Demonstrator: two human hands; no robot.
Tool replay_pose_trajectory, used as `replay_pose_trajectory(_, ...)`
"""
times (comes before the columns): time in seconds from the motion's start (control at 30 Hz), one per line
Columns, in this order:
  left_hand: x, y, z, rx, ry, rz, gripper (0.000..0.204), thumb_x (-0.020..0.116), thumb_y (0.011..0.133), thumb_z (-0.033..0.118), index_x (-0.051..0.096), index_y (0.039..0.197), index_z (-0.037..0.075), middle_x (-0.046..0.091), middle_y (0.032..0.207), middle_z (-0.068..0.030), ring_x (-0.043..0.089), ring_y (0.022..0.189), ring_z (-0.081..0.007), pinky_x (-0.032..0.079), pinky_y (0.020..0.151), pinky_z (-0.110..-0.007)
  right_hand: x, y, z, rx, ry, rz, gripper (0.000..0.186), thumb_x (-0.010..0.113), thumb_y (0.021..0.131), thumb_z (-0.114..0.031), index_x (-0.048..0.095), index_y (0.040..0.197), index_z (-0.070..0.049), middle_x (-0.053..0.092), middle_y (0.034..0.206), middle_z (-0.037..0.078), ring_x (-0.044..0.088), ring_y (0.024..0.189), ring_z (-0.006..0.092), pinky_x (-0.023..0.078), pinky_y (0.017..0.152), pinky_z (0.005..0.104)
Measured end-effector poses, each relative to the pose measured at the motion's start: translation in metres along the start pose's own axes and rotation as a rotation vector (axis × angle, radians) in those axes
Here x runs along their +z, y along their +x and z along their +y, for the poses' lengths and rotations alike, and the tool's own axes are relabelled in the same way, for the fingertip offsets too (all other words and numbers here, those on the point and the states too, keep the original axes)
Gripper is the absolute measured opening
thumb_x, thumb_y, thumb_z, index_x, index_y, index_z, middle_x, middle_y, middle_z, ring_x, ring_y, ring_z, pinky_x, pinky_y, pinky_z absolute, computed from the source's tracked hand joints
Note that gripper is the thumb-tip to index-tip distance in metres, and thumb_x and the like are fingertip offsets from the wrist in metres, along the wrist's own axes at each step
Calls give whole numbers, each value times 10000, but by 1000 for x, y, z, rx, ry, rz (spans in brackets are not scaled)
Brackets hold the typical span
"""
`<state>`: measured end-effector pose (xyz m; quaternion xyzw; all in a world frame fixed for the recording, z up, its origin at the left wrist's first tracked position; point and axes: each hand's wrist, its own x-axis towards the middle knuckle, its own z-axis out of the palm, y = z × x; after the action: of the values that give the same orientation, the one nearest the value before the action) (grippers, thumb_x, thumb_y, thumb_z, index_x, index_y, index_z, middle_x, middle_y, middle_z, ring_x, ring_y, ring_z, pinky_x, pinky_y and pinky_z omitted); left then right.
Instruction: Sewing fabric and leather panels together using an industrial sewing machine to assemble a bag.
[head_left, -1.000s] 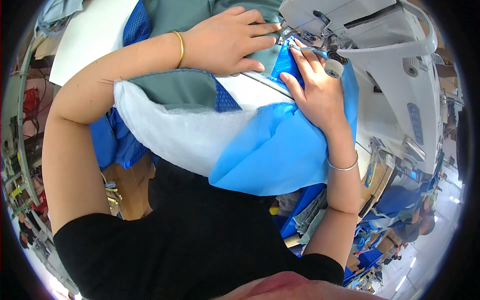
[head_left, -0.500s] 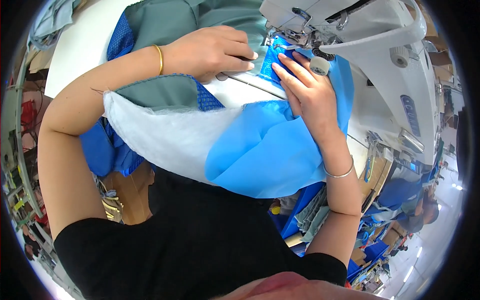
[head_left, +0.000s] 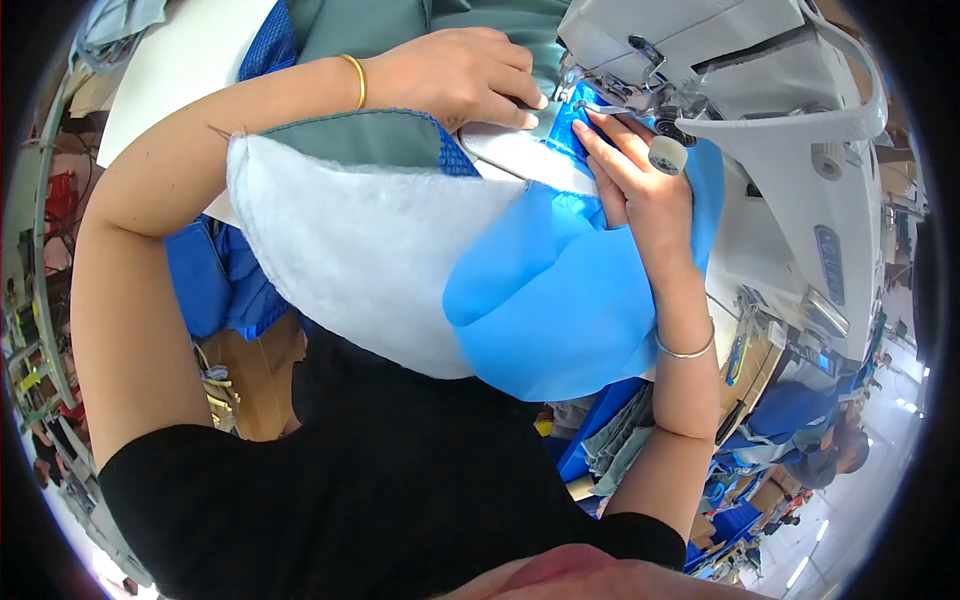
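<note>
My left hand [head_left: 470, 82], fingers bent and tips down, rests on grey-green fabric [head_left: 375, 40] left of the sewing machine's needle area. On the right, my right hand [head_left: 645, 185] lies with outstretched fingers on a shiny blue mesh strip [head_left: 568, 130] beside the presser foot [head_left: 568, 85]. The thumb is partly hidden. Nearer my body, a white padded piece [head_left: 345, 230] hangs over the table edge, with a light blue sheet [head_left: 570, 310] folded over its right part. A grey-green flap [head_left: 355, 143] with blue mesh edging shows along the padding's far side.
The white sewing machine [head_left: 760, 130] fills the upper right, its round knob [head_left: 668, 155] close above my right hand. White tabletop [head_left: 185, 80] extends at left. Dark blue fabric [head_left: 225, 285] hangs below my left forearm. A blue bin [head_left: 600, 425] stands below the table at right.
The padded piece and grey-green flap have slid away from my body, toward the machine. Both hands keep nearly the same place beside the needle area. The whole view has shifted slightly.
</note>
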<state>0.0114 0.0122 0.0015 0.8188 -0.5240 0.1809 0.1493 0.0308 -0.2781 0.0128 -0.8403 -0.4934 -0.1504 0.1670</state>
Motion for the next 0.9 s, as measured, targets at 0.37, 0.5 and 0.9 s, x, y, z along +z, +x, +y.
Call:
replay_pose_trajectory(0.37, -2, 6, -11, 5, 17, 27, 264, 715, 779, 78, 723, 1042, 50, 686, 1214, -108, 638, 1030, -307, 525, 855, -426, 5, -1, 18, -87, 29, 10, 476, 690, 766, -62, 758, 1177, -292, 724, 1004, 4, 576, 742, 200, 488, 730, 345)
replay_pose_trajectory(0.5, -1, 2, -12, 34, 35, 29, 267, 710, 770, 89, 715, 1032, 39, 686, 1215, -112, 634, 1032, -305, 522, 844, -435, 10, -1, 19, -81, 71, 19, 494, 682, 756, -40, 759, 1168, -300, 722, 1235, -75, 607, 815, 176, 494, 775, 317)
replay_pose_trajectory(0.9, 4, 2, -26, 86, 49, 60, 273, 689, 777, 98, 735, 1043, 57, 711, 1181, -55, 651, 1015, -279, 523, 821, -406, 4, 1, 21, -22, 134, -76, 463, 662, 769, 57, 770, 1170, -148, 746, 1112, 75, 693, 880, 205, 532, 826, 295)
